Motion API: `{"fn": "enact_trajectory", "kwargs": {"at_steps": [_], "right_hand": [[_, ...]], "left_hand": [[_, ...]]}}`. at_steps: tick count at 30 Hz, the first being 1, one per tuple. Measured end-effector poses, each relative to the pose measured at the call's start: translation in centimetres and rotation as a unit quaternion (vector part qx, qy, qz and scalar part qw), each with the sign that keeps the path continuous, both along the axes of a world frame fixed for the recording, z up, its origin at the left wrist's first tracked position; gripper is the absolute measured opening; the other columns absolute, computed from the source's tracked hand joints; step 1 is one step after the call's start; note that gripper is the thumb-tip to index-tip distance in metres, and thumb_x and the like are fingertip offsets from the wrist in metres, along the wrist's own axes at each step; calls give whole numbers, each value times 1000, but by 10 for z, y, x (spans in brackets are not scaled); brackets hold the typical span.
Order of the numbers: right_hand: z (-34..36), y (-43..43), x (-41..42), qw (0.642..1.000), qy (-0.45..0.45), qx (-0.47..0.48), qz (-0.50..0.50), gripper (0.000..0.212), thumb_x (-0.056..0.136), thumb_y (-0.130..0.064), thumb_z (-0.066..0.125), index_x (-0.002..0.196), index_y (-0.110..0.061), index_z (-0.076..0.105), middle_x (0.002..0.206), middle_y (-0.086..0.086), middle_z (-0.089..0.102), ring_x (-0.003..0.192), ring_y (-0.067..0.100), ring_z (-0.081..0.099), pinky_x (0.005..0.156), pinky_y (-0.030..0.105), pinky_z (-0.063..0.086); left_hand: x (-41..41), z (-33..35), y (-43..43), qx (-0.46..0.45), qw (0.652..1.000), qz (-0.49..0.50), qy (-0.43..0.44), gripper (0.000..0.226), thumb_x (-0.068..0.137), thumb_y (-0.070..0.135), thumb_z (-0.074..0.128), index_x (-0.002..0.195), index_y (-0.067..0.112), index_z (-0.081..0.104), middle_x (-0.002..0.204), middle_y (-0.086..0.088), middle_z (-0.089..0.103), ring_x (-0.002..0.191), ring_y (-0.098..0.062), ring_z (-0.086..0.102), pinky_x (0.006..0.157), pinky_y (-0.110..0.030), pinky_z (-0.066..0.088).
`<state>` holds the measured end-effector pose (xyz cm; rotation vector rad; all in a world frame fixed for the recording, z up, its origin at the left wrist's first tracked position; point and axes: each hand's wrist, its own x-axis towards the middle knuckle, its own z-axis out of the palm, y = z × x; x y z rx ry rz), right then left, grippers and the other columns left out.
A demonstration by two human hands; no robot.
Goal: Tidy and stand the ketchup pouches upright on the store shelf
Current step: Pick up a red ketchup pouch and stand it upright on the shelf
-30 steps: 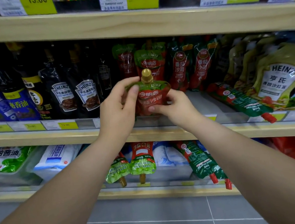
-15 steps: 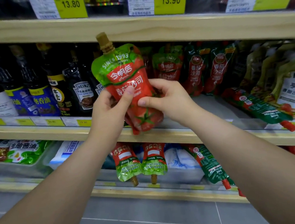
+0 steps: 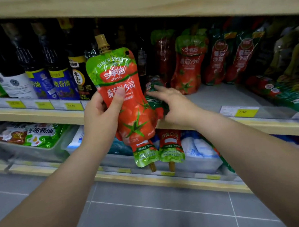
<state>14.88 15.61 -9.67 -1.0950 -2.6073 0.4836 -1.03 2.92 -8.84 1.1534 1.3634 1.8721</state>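
**Ketchup pouch (image 3: 117, 74) upright in hand, another lying flat**

The left hand (image 3: 100, 119) grips it round the middle, spout at 12 o'clock, in front of the shelf (image 3: 218, 95) edge. At its 3 o'clock the right hand (image 3: 175, 104) rests straight fingers on a fallen pouch (image 3: 153, 86) lying on the shelf, cap toward 6 o'clock.
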Motion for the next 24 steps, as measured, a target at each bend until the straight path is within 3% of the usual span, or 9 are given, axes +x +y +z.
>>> {"fn": "enact_trajectory", "kwargs": {"at_steps": [8, 12, 16, 18, 21, 24], "right_hand": [[-10, -6, -2, 989, 125, 70, -48, 41, 83, -1, 61, 119, -20, 63, 140, 6, 51, 129, 24, 45, 107, 33, 35], [-6, -13, 7, 960, 259, 76, -72, 29, 81, 0, 62, 101, -19, 70, 117, 4, 66, 113, 23, 58, 97, 41, 46], [11, -20, 15, 929, 347, 80, -106, 14, 82, -15, 66, 93, -22, 70, 93, -1, 71, 91, 19, 65, 81, 43, 53], [21, -22, 24, 921, 352, 118, -119, 11, 83, -22, 66, 93, -23, 69, 87, 1, 72, 83, 20, 66, 73, 43, 54], [33, -21, 42, 922, 316, 172, -142, 14, 87, -24, 62, 99, -20, 68, 92, 5, 73, 87, 26, 67, 74, 44, 53], [40, -18, 66, 917, 282, 227, -169, 16, 89, -20, 61, 103, -17, 68, 95, 7, 72, 88, 29, 66, 74, 45, 52]], "left_hand": [[-8, -16, -7, -20, 1000, 3, 3, 11, 83, 49, 66, 91, 41, 68, 99, 16, 74, 94, -5, 70, 70, -18, 55], [-3, -16, -3, -24, 1000, -3, -7, 14, 80, 51, 67, 90, 42, 68, 101, 14, 74, 96, -8, 70, 77, -29, 56], [7, -12, 1, -27, 1000, -14, -3, 18, 80, 53, 67, 92, 41, 69, 101, 13, 74, 95, -8, 70, 78, -32, 57], [14, -9, 4, -26, 999, -20, 2, 12, 81, 52, 67, 90, 44, 69, 100, 15, 74, 95, -7, 70, 77, -30, 57], [27, -4, 10, -22, 1000, -18, 4, 4, 83, 49, 66, 86, 47, 69, 95, 18, 74, 92, -5, 70, 74, -26, 56], [41, -1, 17, -15, 1000, -22, 6, 10, 82, 49, 67, 87, 41, 70, 93, 15, 75, 90, -7, 71, 72, -24, 56]]}}
